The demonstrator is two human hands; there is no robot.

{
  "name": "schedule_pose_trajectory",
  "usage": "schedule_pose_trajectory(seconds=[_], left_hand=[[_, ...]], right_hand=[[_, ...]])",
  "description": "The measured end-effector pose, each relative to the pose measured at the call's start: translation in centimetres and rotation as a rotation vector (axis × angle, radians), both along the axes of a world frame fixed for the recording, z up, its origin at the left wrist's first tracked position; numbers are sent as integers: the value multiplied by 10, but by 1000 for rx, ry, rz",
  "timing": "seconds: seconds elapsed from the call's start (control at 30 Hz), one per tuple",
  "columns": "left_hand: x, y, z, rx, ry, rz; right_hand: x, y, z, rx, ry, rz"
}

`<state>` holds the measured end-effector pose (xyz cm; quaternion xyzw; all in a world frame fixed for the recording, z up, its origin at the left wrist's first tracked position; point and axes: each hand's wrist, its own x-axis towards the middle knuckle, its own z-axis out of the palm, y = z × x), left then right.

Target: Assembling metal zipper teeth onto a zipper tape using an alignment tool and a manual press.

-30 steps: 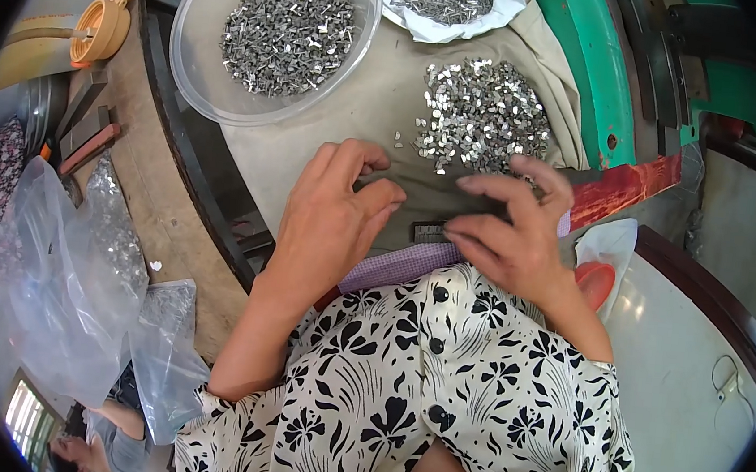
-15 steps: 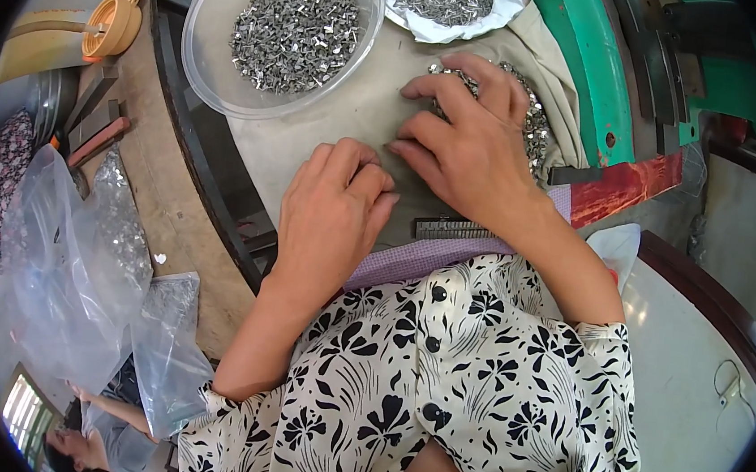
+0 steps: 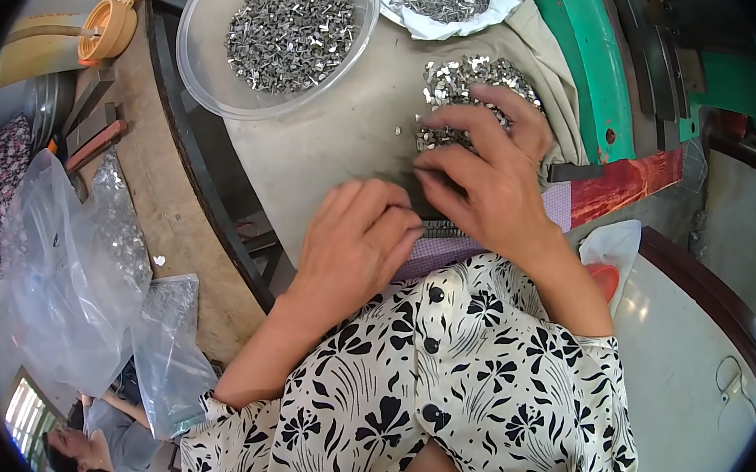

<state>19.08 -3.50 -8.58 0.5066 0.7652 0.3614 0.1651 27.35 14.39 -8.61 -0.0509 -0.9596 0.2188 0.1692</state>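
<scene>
My left hand (image 3: 355, 245) is closed with the fingertips pressed together at the left end of a dark, ridged metal strip (image 3: 443, 230). Whatever it pinches is hidden. My right hand (image 3: 502, 179) arches over the near edge of a pile of small shiny metal pieces (image 3: 473, 75) on the beige cloth (image 3: 331, 155). Its thumb and index tips come close together, while the other fingers curve over the pile. Anything between those tips is too small to make out. One loose piece (image 3: 398, 131) lies on the cloth left of the pile.
A clear round tub (image 3: 189, 58) of small metal parts stands at the far left of the cloth. Behind is a white-lined container (image 3: 432, 30) of thin metal pieces. Green machine framing (image 3: 582, 65) borders the right. Plastic bags (image 3: 78, 273) hang at left; another person (image 3: 122, 438) sits beyond.
My left hand has moved nearer to me and right, onto the strip's end. My right hand has drawn back toward me, uncovering the far part of the pile.
</scene>
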Motion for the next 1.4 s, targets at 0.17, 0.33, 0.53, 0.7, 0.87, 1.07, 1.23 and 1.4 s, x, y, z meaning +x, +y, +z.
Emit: schedule_pose_trajectory(seconds=[0.17, 0.33, 0.53, 0.7, 0.87, 1.07, 1.23, 1.4], left_hand=[[10, 0, -10, 18, -6, -15], [9, -1, -10, 11, -48, -18], [11, -3, -9, -28, -39, -22], [17, -13, -7, -56, -50, -28], [20, -17, -6, -77, -64, 32], [22, -22, -10, -39, -45, 7], [26, -27, -15, 2, -23, -12], [28, -28, -13, 7, -26, -33]], right_hand=[[44, 4, 6, -35, -11, -25], [72, -6, -2, -81, -90, -22], [59, 14, 1, -94, -83, -25], [39, 25, 8, -28, -175, 228], [28, 28, 12, 9, -225, 338], [31, 29, 13, -43, -224, 292], [33, 27, 14, -92, -287, 397], [38, 17, 8, -26, -249, 413]])
